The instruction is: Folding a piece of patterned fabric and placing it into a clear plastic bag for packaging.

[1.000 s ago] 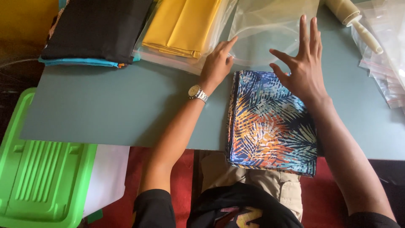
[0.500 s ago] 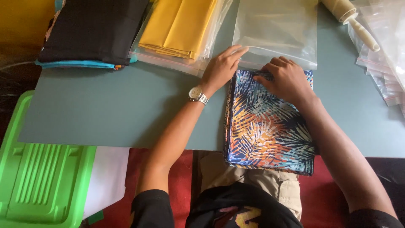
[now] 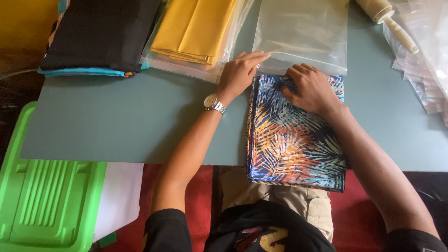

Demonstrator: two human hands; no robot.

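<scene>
A folded cloth with a blue, orange and white leaf print (image 3: 294, 144) lies on the grey-blue table (image 3: 130, 121), its near end hanging over the front edge. My right hand (image 3: 311, 87) rests on the cloth's far end with the fingers curled over it, gripping the fabric edge. My left hand (image 3: 240, 72), with a wristwatch, lies at the cloth's far left corner, its fingertips on the mouth of an empty clear plastic bag (image 3: 303, 32) that lies flat just beyond the cloth.
A bagged yellow cloth (image 3: 196, 30) and a black folded cloth (image 3: 100, 35) lie at the far left. A stack of clear bags (image 3: 427, 60) and a cream roller (image 3: 389, 21) are at the far right. A green plastic lid (image 3: 46, 205) sits at the near left.
My right hand came down from open above the bag and curled onto the cloth's far end. The left hand slid its fingers onto the bag's mouth.
</scene>
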